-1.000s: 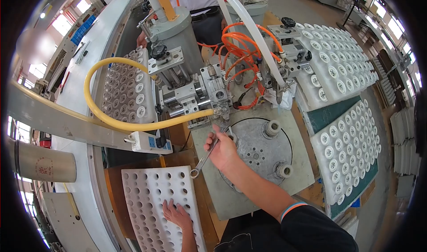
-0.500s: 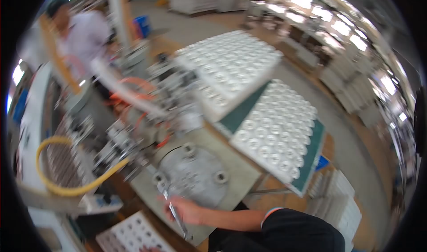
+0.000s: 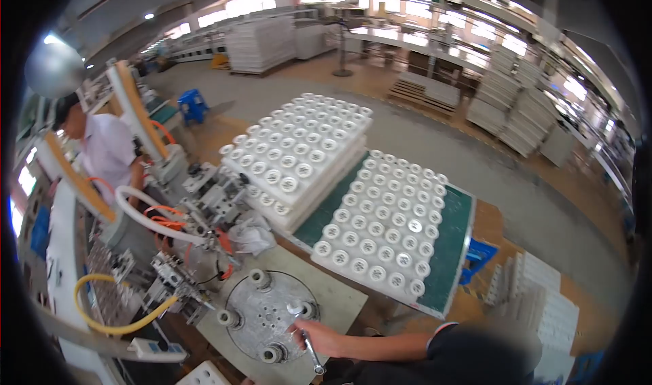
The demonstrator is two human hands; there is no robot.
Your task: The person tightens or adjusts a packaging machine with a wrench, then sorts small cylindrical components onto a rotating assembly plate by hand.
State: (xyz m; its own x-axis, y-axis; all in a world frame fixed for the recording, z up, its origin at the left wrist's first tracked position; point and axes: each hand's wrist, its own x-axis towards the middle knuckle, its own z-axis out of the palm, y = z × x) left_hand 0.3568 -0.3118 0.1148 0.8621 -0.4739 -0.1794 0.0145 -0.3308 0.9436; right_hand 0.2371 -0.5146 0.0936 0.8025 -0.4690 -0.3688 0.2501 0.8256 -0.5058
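Steel wrench (image 3: 312, 354) lies in the grasp of the right hand (image 3: 320, 338), upper end over the round plate (image 3: 248, 335) near a socket (image 3: 308, 310), calling for careful clearance; left hand (image 3: 248, 381), barely visible, state undeterminable.

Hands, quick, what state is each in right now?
Right hand: closed around a wrench.
Left hand: barely showing at the bottom edge, can't tell.
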